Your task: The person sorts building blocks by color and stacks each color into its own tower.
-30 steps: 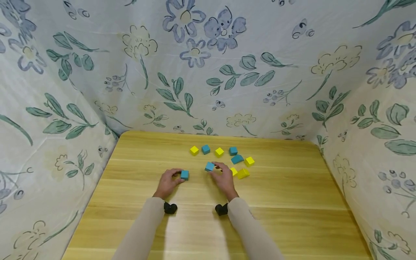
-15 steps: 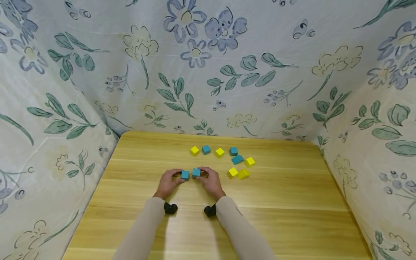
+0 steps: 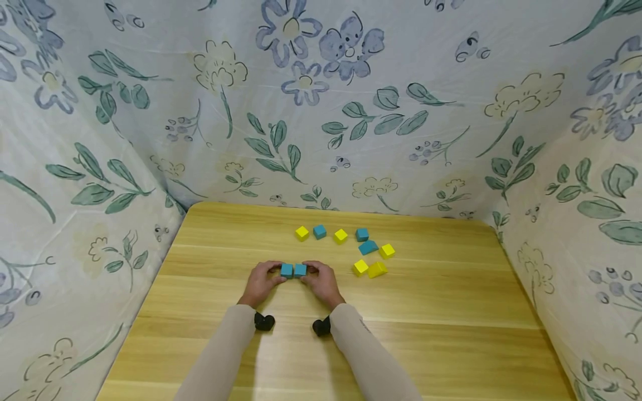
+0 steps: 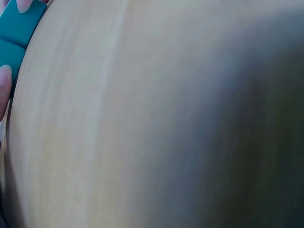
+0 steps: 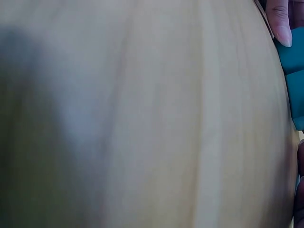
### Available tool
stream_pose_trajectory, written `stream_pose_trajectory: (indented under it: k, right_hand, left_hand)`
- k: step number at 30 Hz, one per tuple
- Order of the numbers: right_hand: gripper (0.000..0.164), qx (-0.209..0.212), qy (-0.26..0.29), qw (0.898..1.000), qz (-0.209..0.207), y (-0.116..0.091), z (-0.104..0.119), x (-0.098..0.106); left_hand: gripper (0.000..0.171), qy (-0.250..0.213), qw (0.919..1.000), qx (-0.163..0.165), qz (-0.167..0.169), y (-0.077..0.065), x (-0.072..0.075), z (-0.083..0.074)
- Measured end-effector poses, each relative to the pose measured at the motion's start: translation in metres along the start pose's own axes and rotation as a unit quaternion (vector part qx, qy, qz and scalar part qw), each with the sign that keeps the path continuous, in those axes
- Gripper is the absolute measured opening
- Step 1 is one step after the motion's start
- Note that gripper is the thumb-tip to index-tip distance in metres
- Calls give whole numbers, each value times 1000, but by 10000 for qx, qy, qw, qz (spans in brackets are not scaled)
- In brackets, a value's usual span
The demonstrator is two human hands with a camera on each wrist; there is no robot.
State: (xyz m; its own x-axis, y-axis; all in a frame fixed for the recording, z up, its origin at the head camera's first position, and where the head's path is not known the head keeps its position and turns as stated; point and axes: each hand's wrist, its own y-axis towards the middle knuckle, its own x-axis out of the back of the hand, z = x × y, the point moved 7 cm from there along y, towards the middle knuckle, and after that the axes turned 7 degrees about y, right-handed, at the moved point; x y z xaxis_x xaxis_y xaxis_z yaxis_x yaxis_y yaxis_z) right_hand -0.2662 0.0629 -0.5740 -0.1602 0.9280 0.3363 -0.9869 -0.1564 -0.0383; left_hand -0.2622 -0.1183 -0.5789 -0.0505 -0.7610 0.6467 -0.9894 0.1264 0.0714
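Two blue cubes sit side by side on the table, close together with only a thin line between them in the head view. My left hand (image 3: 259, 283) pinches the left blue cube (image 3: 286, 271) from its left side, thumb at the near edge and fingers behind. From the other side, my right hand (image 3: 323, 282) grips the right blue cube (image 3: 300, 270) in a mirrored way. At the edge of the left wrist view, fingertips lie on the blue faces (image 4: 23, 21). The right wrist view shows a thumb (image 5: 283, 33) pressed to a blue face (image 5: 293, 50).
Beyond the hands on the wooden table (image 3: 451, 301) stands a loose row of yellow (image 3: 302, 233) and blue cubes (image 3: 319, 231). To the right lie a blue wedge-like block (image 3: 368, 247), more yellow cubes (image 3: 360, 268) and a yellow wedge-like block (image 3: 378, 270). Flowered cloth (image 3: 321, 150) surrounds the table.
My right hand has carried its blue cube leftward and toward me, from near the yellow blocks to beside the left cube. My left hand has kept its place and grip.
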Motion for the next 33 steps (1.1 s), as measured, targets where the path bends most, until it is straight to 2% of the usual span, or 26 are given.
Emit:
stream_pose_trajectory:
  k: [19,28,33]
  right_hand:
    - [36,220,-28,9997,136,-1,2,-3]
    - [49,-185,16,9992,347,-3,-5,-2]
    - [54,-293,-86,9979,572,-4,0,10]
  left_hand:
    - [38,41,9996,-264,-56,-2,0,-1]
    - [37,-56,9994,-323,-102,-3,0,-1]
    - [38,-49,9995,-300,-83,-3,0,1]
